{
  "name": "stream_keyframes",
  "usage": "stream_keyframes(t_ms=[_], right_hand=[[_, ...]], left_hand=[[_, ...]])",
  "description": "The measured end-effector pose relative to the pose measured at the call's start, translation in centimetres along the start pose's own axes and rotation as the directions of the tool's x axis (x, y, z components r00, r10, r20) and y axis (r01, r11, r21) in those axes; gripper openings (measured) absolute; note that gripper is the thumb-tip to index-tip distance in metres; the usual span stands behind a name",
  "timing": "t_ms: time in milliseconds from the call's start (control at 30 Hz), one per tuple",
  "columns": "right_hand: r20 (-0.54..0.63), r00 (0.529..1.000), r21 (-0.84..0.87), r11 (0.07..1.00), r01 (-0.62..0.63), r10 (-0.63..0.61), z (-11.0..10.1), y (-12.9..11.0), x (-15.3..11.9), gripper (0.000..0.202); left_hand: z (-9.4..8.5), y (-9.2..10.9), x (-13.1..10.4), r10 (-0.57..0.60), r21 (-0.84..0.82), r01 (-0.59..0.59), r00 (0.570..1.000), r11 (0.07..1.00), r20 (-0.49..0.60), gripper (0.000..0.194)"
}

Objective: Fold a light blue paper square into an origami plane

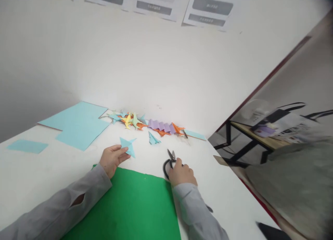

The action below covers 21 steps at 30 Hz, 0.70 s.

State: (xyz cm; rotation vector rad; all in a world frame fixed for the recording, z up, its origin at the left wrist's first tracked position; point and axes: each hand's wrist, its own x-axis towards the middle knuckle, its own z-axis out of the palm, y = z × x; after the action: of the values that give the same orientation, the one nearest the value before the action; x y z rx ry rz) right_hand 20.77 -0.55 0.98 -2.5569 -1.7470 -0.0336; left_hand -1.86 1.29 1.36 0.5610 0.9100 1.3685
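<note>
Between the thumb and fingers of my left hand (112,159) is a light blue folded paper figure (127,146) with several points, held just above the table. My right hand (182,173) is on a pair of black-handled scissors (170,160); the blades point away from me and stand a little apart. Its fingers curl over the right handle loop, partly hiding it. Under my forearms lies a green sheet (137,205). A small blue folded paper piece (154,138) rests on the table beyond the scissors.
Colourful folded paper figures (130,120) are piled along the wall, beside a purple pleated paper strip (161,126). Large light blue sheets (80,123) and a smaller blue piece (27,146) lie at left. The white table (221,191) ends at right, near a shelf (256,135) with bags.
</note>
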Motion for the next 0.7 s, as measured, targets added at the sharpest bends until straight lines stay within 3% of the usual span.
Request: stream_keyframes(t_ms=[100, 167, 267, 333, 400, 467, 500, 533, 600, 700], right_hand=[[0.060, 0.998, 0.093, 0.996, -0.006, 0.000, 0.1, 0.5, 0.4, 0.047], [0.022, 1.000, 0.221, 0.975, -0.011, 0.007, 0.2, 0.6, 0.6, 0.051], [-0.206, 0.978, 0.472, 0.876, 0.099, 0.001, 0.3, 0.3, 0.4, 0.054], [-0.232, 0.973, 0.735, 0.654, 0.179, -0.005, 0.3, -0.2, 0.0, 0.061], [-0.036, 0.992, 0.943, 0.324, 0.072, -0.117, 0.1, -0.8, -0.9, 0.064], [0.186, 0.915, 0.982, 0.106, -0.159, -0.358, 0.0, -1.5, -2.1, 0.059], [0.253, 0.859, 0.966, 0.063, -0.252, -0.445, -0.1, -1.8, -2.8, 0.058], [0.290, 0.812, 0.952, 0.066, -0.298, -0.507, -0.1, -2.1, -3.5, 0.057], [0.275, 0.756, 0.960, 0.132, -0.245, -0.594, -0.2, -2.5, -4.6, 0.052], [0.201, 0.753, 0.967, 0.250, -0.050, -0.626, -0.6, -2.8, -5.8, 0.048]], left_hand=[[0.1, 0.0, -0.1, -0.020, -0.003, 0.020, 1.000, 1.000, -0.001, 0.016], [0.1, 0.1, -0.1, -0.043, 0.021, 0.043, 0.999, 0.999, -0.014, 0.013], [0.0, 0.2, -0.1, -0.079, 0.086, 0.079, 0.997, 0.993, -0.010, 0.011], [-0.2, 0.2, 0.0, -0.094, 0.127, 0.092, 0.996, 0.988, 0.004, 0.016], [-0.3, 0.1, 0.1, -0.075, 0.148, 0.072, 0.997, 0.986, 0.014, 0.019], [-0.3, 0.1, 0.1, -0.057, 0.159, 0.050, 0.998, 0.986, 0.041, 0.022], [-0.3, 0.1, 0.1, -0.051, 0.160, 0.042, 0.997, 0.986, 0.051, 0.022], [-0.2, 0.1, 0.0, -0.037, 0.151, 0.029, 0.998, 0.988, 0.046, 0.023], [-0.1, 0.1, -0.2, -0.033, 0.137, 0.024, 0.997, 0.990, 0.065, 0.023], [0.2, 0.3, -0.7, -0.023, 0.114, 0.012, 0.995, 0.993, 0.098, 0.023]])
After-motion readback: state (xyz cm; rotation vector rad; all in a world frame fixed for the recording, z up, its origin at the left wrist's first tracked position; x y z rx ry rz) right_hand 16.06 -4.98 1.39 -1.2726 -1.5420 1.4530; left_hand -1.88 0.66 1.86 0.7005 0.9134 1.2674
